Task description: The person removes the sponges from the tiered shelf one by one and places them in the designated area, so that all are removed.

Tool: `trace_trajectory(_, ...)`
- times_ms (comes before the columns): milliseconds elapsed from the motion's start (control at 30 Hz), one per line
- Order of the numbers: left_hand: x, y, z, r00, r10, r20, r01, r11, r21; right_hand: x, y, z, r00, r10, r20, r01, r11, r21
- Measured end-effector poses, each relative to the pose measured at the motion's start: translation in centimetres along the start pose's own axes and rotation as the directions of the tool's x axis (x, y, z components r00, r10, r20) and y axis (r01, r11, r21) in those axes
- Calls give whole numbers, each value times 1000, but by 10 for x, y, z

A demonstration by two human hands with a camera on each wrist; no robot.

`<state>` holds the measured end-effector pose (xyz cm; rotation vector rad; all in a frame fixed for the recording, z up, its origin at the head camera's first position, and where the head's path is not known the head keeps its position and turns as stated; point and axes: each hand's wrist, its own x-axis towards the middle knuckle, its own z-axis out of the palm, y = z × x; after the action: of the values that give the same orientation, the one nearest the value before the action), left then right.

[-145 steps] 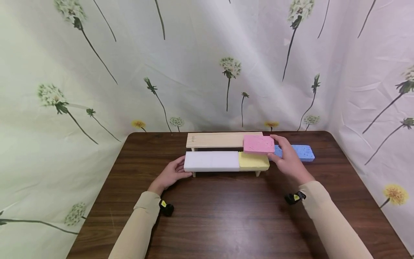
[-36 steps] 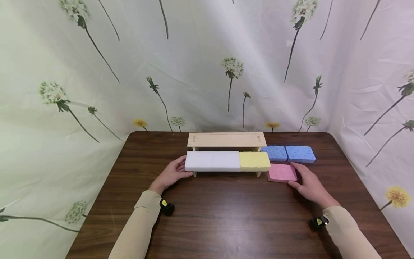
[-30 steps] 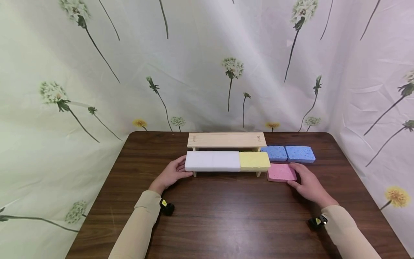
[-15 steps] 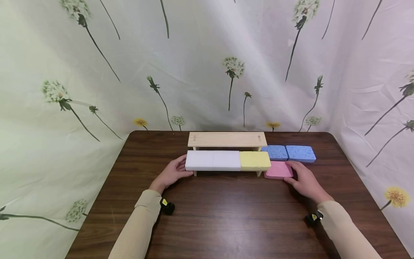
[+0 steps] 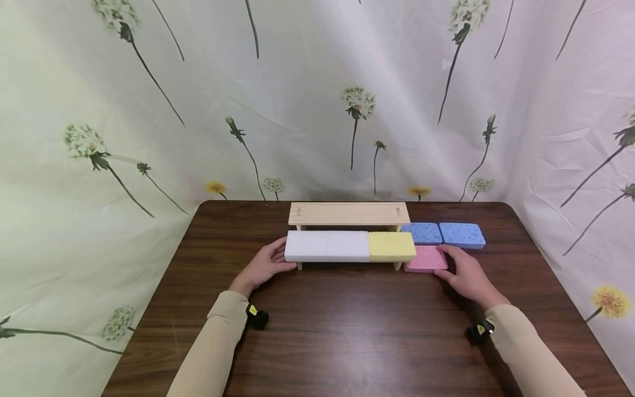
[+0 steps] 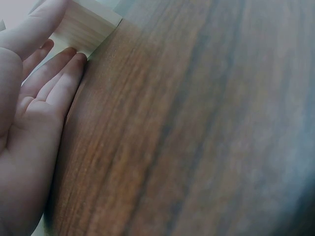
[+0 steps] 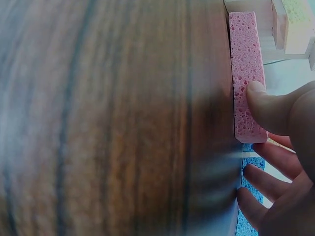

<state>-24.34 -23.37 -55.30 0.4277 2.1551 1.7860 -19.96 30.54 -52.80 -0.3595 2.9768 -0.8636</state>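
Note:
My right hand (image 5: 466,277) pinches the right end of a pink sponge (image 5: 425,259) between thumb and fingers. In the right wrist view the pink sponge (image 7: 246,54) lies flat on the table, its far end close to the wooden rack; I cannot tell whether they touch. My left hand (image 5: 263,269) holds the left end of the two-tier wooden rack (image 5: 347,213), thumb in front and fingers behind. The left wrist view shows those fingers (image 6: 69,81) against the rack's wooden side. White sponges (image 5: 326,246) and a yellow sponge (image 5: 392,246) fill the lower tier in a row.
Two blue sponges (image 5: 462,235) lie end to end on the dark wooden table (image 5: 342,331), right of the rack and behind the pink one. A flower-printed curtain (image 5: 297,110) hangs close behind the table and along both sides.
The pink sponge was held over the rack's upper right end, then lay on the table at right. Since then my right hand has slid it left and slightly back. My left hand stays put.

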Motion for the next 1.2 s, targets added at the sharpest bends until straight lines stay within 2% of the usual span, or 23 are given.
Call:
trace_trajectory(500,-1,2,0,1000,-13,-9,13,1000,8,-1,0,-2,1000,7,-5,-7,1000,2)
trace_trajectory(833,-1,2,1,1000,-6,-6,6,1000,-16,-1,3,-3,1000,-16,-9,16,1000,-6)
trace_trajectory(1000,-1,2,2,1000,-9,-5,9,1000,-17,-3,0,-9,1000,-3,-15,3,1000,-3)
trace_trajectory(1200,-1,2,2,1000,-12,-14,12,1000,-12,-1,-11,-19,999,-30,-42,29,1000,-8)
